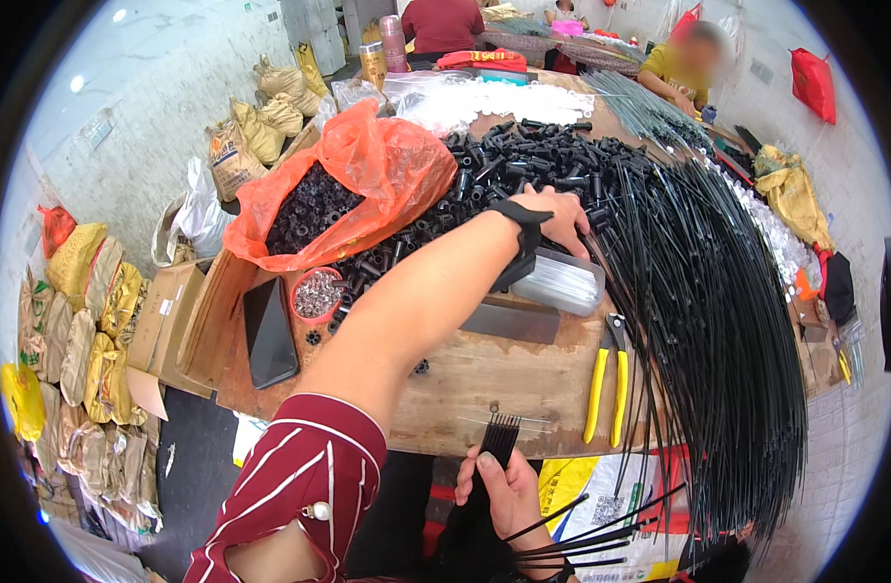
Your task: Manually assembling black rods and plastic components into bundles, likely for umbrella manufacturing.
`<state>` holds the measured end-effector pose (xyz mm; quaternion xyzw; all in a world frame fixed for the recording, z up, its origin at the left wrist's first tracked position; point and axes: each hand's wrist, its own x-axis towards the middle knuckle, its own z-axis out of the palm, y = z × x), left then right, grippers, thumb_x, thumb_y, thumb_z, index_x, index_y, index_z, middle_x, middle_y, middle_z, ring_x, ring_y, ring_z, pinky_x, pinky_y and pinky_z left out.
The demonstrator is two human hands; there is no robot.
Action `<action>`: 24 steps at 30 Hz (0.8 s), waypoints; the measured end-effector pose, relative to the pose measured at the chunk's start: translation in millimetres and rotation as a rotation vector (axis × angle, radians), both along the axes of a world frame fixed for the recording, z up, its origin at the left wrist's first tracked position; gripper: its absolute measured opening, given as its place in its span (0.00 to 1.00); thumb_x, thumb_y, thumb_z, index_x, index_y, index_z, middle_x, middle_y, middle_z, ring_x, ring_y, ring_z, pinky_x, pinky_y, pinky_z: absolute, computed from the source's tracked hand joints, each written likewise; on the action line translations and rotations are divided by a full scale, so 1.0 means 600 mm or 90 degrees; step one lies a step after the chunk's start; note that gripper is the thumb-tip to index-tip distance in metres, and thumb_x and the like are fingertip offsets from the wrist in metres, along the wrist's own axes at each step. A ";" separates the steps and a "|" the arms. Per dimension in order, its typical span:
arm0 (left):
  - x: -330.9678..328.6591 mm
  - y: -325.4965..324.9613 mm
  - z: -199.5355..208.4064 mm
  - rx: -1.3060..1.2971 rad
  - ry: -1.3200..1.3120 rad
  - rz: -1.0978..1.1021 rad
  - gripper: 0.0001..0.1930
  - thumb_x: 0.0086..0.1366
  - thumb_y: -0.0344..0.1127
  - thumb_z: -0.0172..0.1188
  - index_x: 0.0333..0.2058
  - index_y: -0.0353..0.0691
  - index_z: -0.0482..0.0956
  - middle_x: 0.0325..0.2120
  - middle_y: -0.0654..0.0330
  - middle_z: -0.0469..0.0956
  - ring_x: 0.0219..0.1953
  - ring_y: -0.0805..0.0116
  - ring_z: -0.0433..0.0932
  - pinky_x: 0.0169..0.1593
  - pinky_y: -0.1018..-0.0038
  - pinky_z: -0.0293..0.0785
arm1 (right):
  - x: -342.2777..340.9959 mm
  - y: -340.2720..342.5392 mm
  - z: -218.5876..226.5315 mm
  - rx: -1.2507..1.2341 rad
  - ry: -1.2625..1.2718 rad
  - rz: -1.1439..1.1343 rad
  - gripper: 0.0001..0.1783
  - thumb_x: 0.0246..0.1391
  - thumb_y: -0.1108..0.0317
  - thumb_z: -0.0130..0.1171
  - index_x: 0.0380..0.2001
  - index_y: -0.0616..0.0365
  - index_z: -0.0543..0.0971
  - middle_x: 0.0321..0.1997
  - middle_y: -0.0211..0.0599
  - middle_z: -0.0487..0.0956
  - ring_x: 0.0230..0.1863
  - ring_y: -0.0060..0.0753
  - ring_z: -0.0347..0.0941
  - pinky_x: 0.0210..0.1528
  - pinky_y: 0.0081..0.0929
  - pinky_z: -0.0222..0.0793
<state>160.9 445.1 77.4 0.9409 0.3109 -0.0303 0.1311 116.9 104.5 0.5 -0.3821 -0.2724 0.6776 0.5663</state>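
My left hand [560,219], with a black band at its wrist, reaches over the pile of small black tubular plastic parts [484,180]. Its fingers are bent down at the pile's edge, and what they grip is hidden. Near the table's front edge, my right hand [509,491] is closed around a bundle of thin black rods [500,439]. A fine wire [528,420] runs crosswise at the rods' upper ends, and the other ends fan out past my wrist. Just below my left hand stands a clear plastic box [560,282] of thin pale pieces.
Yellow-handled pliers [606,384] lie beside a large heap of long black rods [718,340] that hangs over the table's edge. Leftward are an orange bag [397,160] of black parts, a red cup [317,294] of small metal pieces and a black phone [270,332]. Another person [674,83] sits at the far right.
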 end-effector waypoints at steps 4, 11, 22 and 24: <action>-0.027 0.022 0.008 0.047 0.074 0.008 0.29 0.40 0.52 0.69 0.46 0.57 0.77 0.47 0.61 0.72 0.55 0.54 0.63 0.53 0.47 0.56 | -0.003 0.003 0.006 -0.018 -0.021 -0.011 0.10 0.63 0.67 0.45 0.39 0.63 0.67 0.25 0.38 0.73 0.23 0.27 0.69 0.28 0.25 0.70; -0.085 0.005 0.045 -0.007 0.042 0.002 0.19 0.42 0.37 0.64 0.37 0.46 0.80 0.34 0.55 0.80 0.39 0.57 0.78 0.41 0.68 0.75 | 0.002 0.002 -0.001 0.004 -0.033 -0.005 0.11 0.64 0.66 0.44 0.41 0.64 0.68 0.29 0.37 0.74 0.27 0.24 0.70 0.31 0.23 0.71; -0.172 -0.030 0.060 0.006 -0.008 -0.071 0.15 0.48 0.32 0.65 0.38 0.42 0.81 0.33 0.54 0.80 0.37 0.56 0.77 0.41 0.67 0.72 | -0.004 0.011 -0.004 0.056 -0.080 -0.039 0.10 0.63 0.66 0.45 0.38 0.64 0.69 0.25 0.36 0.73 0.25 0.24 0.70 0.29 0.23 0.70; -0.178 -0.028 0.060 0.020 -0.012 -0.099 0.15 0.48 0.31 0.65 0.38 0.43 0.81 0.33 0.53 0.80 0.39 0.56 0.77 0.42 0.67 0.73 | -0.005 0.011 -0.004 0.064 -0.073 -0.041 0.11 0.63 0.65 0.46 0.38 0.64 0.69 0.25 0.36 0.73 0.25 0.24 0.70 0.28 0.23 0.70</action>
